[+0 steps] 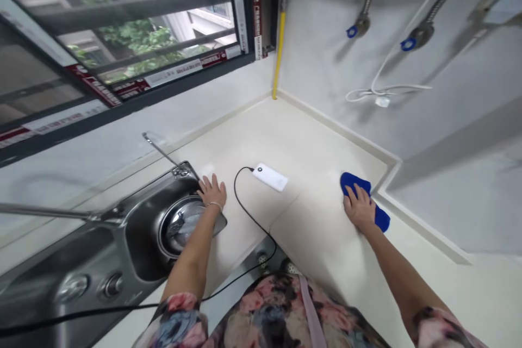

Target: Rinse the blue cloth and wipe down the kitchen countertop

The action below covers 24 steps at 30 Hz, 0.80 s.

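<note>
Right hand (359, 207), open and flat, presses the blue cloth (382, 219) on the table (318, 141), at 3 o'clock from the power bank (269, 177); left hand (212, 191), spread and empty, rests beside the sink (138, 239). Risk: a leftward wipe may snag the cable (248, 215).

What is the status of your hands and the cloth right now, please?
Right hand flat on blue cloth on counter. Left hand open, resting by sink. White power bank and black cable lie between them.
</note>
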Available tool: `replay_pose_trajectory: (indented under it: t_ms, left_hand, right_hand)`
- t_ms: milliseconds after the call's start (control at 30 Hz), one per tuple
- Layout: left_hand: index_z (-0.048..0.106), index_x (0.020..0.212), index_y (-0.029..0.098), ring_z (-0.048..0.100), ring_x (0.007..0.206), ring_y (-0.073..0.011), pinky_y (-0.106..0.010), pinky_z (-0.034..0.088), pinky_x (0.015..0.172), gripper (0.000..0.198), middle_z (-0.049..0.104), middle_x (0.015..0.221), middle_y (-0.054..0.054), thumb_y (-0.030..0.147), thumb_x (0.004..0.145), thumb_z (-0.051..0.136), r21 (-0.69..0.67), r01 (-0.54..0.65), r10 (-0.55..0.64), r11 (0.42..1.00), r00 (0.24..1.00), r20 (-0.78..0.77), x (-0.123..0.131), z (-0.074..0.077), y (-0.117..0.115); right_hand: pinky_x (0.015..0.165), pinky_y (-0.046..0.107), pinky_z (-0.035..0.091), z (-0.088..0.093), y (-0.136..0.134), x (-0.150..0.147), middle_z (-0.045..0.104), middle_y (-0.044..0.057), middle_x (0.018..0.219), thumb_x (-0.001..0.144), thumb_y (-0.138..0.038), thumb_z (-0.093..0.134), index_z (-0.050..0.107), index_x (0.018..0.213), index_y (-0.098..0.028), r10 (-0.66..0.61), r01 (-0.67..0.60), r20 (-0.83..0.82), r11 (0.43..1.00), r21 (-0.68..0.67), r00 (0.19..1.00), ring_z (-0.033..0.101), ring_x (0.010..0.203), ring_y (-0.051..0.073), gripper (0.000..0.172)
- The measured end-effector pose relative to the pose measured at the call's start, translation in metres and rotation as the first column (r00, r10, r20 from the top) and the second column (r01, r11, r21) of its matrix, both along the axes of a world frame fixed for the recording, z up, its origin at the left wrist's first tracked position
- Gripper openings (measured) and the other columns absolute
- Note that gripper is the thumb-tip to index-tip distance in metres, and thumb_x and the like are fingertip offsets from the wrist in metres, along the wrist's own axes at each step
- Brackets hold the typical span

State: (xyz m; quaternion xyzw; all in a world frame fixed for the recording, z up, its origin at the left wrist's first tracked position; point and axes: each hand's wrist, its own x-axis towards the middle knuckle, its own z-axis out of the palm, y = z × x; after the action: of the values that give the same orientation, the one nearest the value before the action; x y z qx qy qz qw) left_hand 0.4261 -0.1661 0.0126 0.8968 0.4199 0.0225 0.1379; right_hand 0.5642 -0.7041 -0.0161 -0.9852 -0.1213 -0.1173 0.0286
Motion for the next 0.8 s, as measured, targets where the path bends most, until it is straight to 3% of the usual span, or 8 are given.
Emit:
replay_pose_trajectory:
  t_ms: [67, 167, 367, 533, 667, 800]
  left_hand:
    - [0.024, 0.162, 0.006, 0.009, 0.158, -0.0391, -0.058, 0.02, 0.126, 0.072, 0.012, 0.171, -0.02, 0.045, 0.102, 0.034, -0.035, -0.086, 0.087, 0.996, 0.996, 0.032, 0.002, -0.004, -0.004]
    - [0.021, 0.16, -0.005, 0.009, 0.158, -0.0372, -0.053, 0.021, 0.127, 0.077, 0.013, 0.17, -0.024, 0.042, 0.101, 0.034, -0.043, -0.124, 0.127, 0.991, 0.989, 0.07, 0.006, -0.011, -0.007]
    - [0.025, 0.159, -0.004, 0.007, 0.158, -0.0363, -0.05, 0.014, 0.129, 0.078, 0.016, 0.17, -0.022, 0.045, 0.099, 0.035, 0.021, -0.179, 0.177, 0.984, 0.98, 0.094, 0.012, -0.018, -0.009]
    - [0.026, 0.159, -0.002, 0.009, 0.158, -0.0372, -0.051, 0.018, 0.129, 0.077, 0.018, 0.17, -0.02, 0.045, 0.099, 0.034, 0.033, -0.167, 0.163, 0.985, 0.981, 0.102, 0.009, -0.017, -0.011]
    - [0.026, 0.159, -0.003, 0.01, 0.158, -0.0376, -0.05, 0.02, 0.128, 0.077, 0.018, 0.17, -0.021, 0.045, 0.099, 0.035, 0.035, -0.16, 0.156, 0.986, 0.981, 0.113, 0.008, -0.015, -0.011]
    - [0.025, 0.159, -0.005, 0.009, 0.158, -0.0378, -0.049, 0.018, 0.129, 0.077, 0.017, 0.17, -0.023, 0.044, 0.1, 0.036, 0.03, -0.147, 0.143, 0.989, 0.983, 0.119, 0.009, -0.015, -0.012]
  right_hand:
    - [0.108, 0.058, 0.04, 0.0, 0.01, 0.01, 0.043, 0.009, 0.161, 0.103, -0.043, 0.03, 0.051, 0.15, -0.026, -0.06, 0.06, -0.023, 0.998, 0.008, 0.998, 0.041, 0.142, 0.033, 0.054]
    - [0.106, 0.059, 0.04, 0.002, 0.021, 0.0, 0.044, 0.008, 0.161, 0.103, -0.043, 0.03, 0.051, 0.15, -0.027, -0.054, 0.055, -0.017, 0.998, 0.023, 0.998, 0.042, 0.141, 0.033, 0.054]
    - [0.105, 0.053, 0.041, 0.007, 0.047, -0.084, 0.049, 0.004, 0.158, 0.103, -0.034, 0.038, 0.057, 0.144, -0.029, 0.232, -0.232, 0.012, 0.972, 0.047, 0.973, 0.047, 0.138, 0.029, 0.046]
    - [0.106, 0.049, 0.041, 0.011, 0.066, -0.152, 0.05, 0.001, 0.157, 0.099, -0.027, 0.049, 0.058, 0.143, -0.034, 0.479, -0.478, 0.008, 0.874, 0.091, 0.878, 0.047, 0.14, 0.028, 0.046]
    - [0.106, 0.047, 0.043, 0.009, 0.04, -0.184, 0.052, -0.001, 0.155, 0.097, -0.029, 0.054, 0.059, 0.141, -0.038, 0.603, -0.6, -0.013, 0.795, 0.094, 0.797, 0.051, 0.138, 0.026, 0.045]
    - [0.107, 0.045, 0.043, 0.003, -0.026, -0.205, 0.053, -0.002, 0.154, 0.095, -0.03, 0.058, 0.057, 0.143, -0.039, 0.667, -0.666, -0.024, 0.745, 0.036, 0.745, 0.052, 0.137, 0.025, 0.049]
